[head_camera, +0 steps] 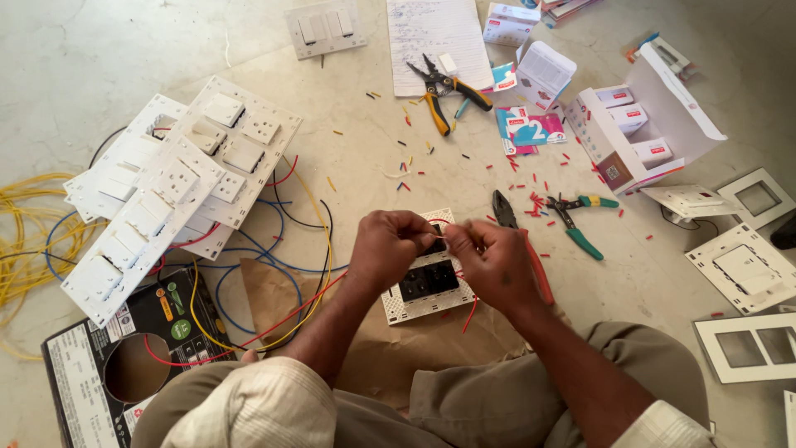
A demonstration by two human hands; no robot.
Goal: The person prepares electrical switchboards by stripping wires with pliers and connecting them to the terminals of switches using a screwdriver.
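Our 2 hands at the switch plate (427, 282)
Left hand (388, 246) and right hand (491, 261) pinch a thin wire (448, 236) between closed fingertips

White switch plate (427, 278) with black sockets, green-handled pliers (580, 222), yellow wire coil (25, 232), brown paper (390, 340)

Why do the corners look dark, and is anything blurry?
Head view: the wide lens darkens the corners and bends the edges, like the frames at the right. Soft even light, no hard shadows or glare. The left hand, right hand and switch plate look sharp; only the thin wire between them is hard to see.
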